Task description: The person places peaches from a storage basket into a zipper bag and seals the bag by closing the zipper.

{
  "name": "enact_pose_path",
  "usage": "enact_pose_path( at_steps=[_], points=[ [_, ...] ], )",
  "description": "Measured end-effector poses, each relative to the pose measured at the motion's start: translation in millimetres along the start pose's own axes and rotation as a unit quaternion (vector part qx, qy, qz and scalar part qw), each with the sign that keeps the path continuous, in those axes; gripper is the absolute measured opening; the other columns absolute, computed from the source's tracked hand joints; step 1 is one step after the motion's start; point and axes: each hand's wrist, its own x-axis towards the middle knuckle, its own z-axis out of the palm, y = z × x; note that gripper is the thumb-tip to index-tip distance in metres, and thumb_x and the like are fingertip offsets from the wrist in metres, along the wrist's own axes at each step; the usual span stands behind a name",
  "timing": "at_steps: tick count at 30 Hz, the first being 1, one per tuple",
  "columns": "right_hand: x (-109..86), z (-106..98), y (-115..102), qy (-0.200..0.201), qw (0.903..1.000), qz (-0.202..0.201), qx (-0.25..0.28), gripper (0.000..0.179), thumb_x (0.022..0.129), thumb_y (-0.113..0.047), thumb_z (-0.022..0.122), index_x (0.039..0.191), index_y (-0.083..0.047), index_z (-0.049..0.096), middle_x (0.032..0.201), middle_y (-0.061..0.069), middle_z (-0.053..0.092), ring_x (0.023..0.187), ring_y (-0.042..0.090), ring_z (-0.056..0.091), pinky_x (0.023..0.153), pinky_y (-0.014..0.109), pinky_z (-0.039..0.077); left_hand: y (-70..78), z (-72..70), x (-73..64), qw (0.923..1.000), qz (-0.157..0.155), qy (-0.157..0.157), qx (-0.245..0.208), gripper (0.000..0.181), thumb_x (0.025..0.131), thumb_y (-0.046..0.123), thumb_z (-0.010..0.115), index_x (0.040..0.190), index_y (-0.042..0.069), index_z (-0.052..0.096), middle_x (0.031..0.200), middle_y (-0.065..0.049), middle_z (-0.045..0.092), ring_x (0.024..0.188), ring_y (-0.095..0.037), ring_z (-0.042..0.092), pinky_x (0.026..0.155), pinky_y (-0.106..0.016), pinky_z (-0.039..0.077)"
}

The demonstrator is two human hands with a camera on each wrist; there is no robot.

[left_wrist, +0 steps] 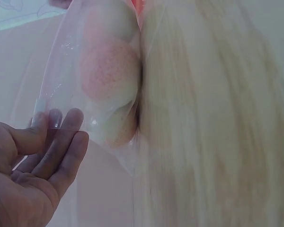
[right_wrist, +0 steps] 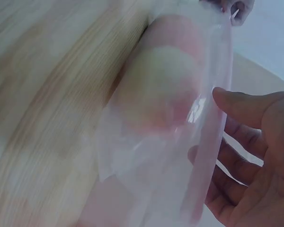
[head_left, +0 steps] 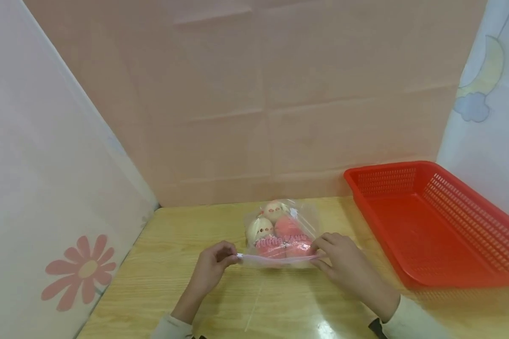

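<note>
A clear zip bag (head_left: 307, 221) with pink lettering lies on the table, its pink zip edge toward me. Several round, peach-like fruits (head_left: 260, 228), pale cream and pink, fill it; their blush shows through the plastic as a fruit (left_wrist: 109, 71) in the left wrist view. My left hand (head_left: 214, 263) pinches the left end of the zip edge, at a small white slider (head_left: 239, 255). At the right end, my right hand (head_left: 343, 259) grips the edge. In the right wrist view, the thumb (right_wrist: 241, 106) lies on one face and fingers pass behind the bag.
A red plastic basket (head_left: 449, 235) with slotted sides stands on the right of the wooden table (head_left: 182, 230). A tan cloth wall (head_left: 237, 117) rises behind the table. On the left is a pale sheet (head_left: 46, 165) with a pink flower.
</note>
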Motion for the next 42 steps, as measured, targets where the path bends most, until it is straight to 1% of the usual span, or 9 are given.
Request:
enact_pose_path(
  at_steps=[4, 9, 12, 16, 19, 23, 33, 38, 42],
  points=[
    [12.3, 7, -24, -0.014, 0.9997, -0.018, 0.014, 0.026, 0.075, -0.021, 0.087, 0.092, -0.023, 0.067, 0.091, -0.012, 0.065, 0.088, 0.01, 0.059, 0.082, 0.037, 0.054, 1.8, -2.1, 1.9, 1.0, 0.001, -0.001, -0.001, 0.009, 0.089, -0.007, 0.066, 0.093, 0.001, 0.065, 0.095, -0.016, 0.07, 0.086, -0.014, 0.072, 0.082, -0.03, 0.063],
    [33.1, 24, -52, -0.025, 0.9968, -0.057, 0.051, 0.023, 0.082, -0.027, 0.082, 0.096, -0.019, 0.066, 0.09, -0.008, 0.066, 0.083, 0.009, 0.058, 0.077, 0.032, 0.054, 3.0, -2.1, 2.0, 0.9999, 0.0, -0.005, -0.011, 0.006, 0.089, -0.006, 0.066, 0.092, -0.001, 0.064, 0.093, -0.017, 0.068, 0.084, -0.016, 0.072, 0.082, -0.036, 0.063],
    [44.4, 35, -66, -0.047, 0.9938, -0.06, 0.081, 0.022, 0.085, -0.029, 0.078, 0.1, -0.019, 0.066, 0.092, -0.008, 0.067, 0.082, 0.009, 0.059, 0.075, 0.03, 0.053, 2.0, -1.4, 0.5, 0.9997, -0.014, -0.003, -0.019, 0.007, 0.089, -0.006, 0.066, 0.092, -0.001, 0.064, 0.093, -0.017, 0.068, 0.083, -0.014, 0.072, 0.081, -0.033, 0.063],
    [54.2, 47, -78, -0.077, 0.9891, -0.046, 0.116, 0.024, 0.088, -0.029, 0.075, 0.107, -0.018, 0.066, 0.101, -0.007, 0.069, 0.091, 0.011, 0.061, 0.079, 0.03, 0.054, -0.2, 0.2, -1.6, 0.9995, -0.023, 0.002, -0.022, 0.007, 0.088, -0.005, 0.067, 0.091, 0.001, 0.065, 0.093, -0.015, 0.068, 0.083, -0.011, 0.07, 0.081, -0.032, 0.062],
    [60.7, 54, -83, -0.091, 0.9865, -0.035, 0.132, 0.024, 0.091, -0.031, 0.073, 0.11, -0.018, 0.065, 0.103, -0.006, 0.07, 0.096, 0.013, 0.064, 0.082, 0.031, 0.056, 0.1, -0.1, -1.0, 0.9997, -0.018, 0.013, -0.007, 0.007, 0.088, -0.003, 0.069, 0.09, 0.003, 0.066, 0.092, -0.012, 0.069, 0.082, -0.009, 0.068, 0.079, -0.028, 0.061],
    [66.9, 61, -89, -0.098, 0.9831, -0.022, 0.153, 0.022, 0.092, -0.03, 0.072, 0.109, -0.017, 0.066, 0.102, -0.005, 0.071, 0.095, 0.013, 0.067, 0.08, 0.029, 0.057, 2.5, -1.6, 0.2, 0.9997, -0.02, 0.013, 0.001, 0.006, 0.088, -0.001, 0.07, 0.089, 0.005, 0.067, 0.092, -0.01, 0.069, 0.084, -0.01, 0.067, 0.079, -0.02, 0.057],
    [72.8, 70, -98, -0.093, 0.9782, 0.006, 0.186, 0.01, 0.092, -0.03, 0.071, 0.098, -0.023, 0.07, 0.097, -0.008, 0.074, 0.089, 0.006, 0.068, 0.076, 0.023, 0.058, 1.2, -2.7, 0.2, 0.9997, -0.018, 0.015, 0.0, 0.004, 0.087, 0.003, 0.071, 0.089, 0.005, 0.068, 0.096, -0.009, 0.07, 0.092, -0.011, 0.066, 0.083, -0.022, 0.057],
    [71.5, 71, -100, -0.082, 0.9761, 0.005, 0.202, 0.007, 0.09, -0.025, 0.073, 0.096, -0.021, 0.072, 0.094, -0.007, 0.074, 0.086, 0.004, 0.068, 0.075, 0.02, 0.058, -0.2, -2.4, 1.1, 0.9996, -0.016, 0.021, -0.004, 0.005, 0.086, 0.003, 0.072, 0.089, 0.006, 0.069, 0.094, -0.009, 0.071, 0.091, -0.009, 0.066, 0.081, -0.023, 0.057],
    [70.8, 70, -100, -0.074, 0.9769, -0.003, 0.201, 0.006, 0.09, -0.021, 0.074, 0.095, -0.02, 0.072, 0.093, -0.006, 0.075, 0.085, 0.004, 0.068, 0.073, 0.018, 0.057, -0.1, -2.3, 1.4, 0.9995, 0.001, 0.028, 0.017, 0.007, 0.084, 0.01, 0.075, 0.087, 0.006, 0.07, 0.09, -0.004, 0.072, 0.089, -0.008, 0.066, 0.084, -0.024, 0.054]
  ],
)
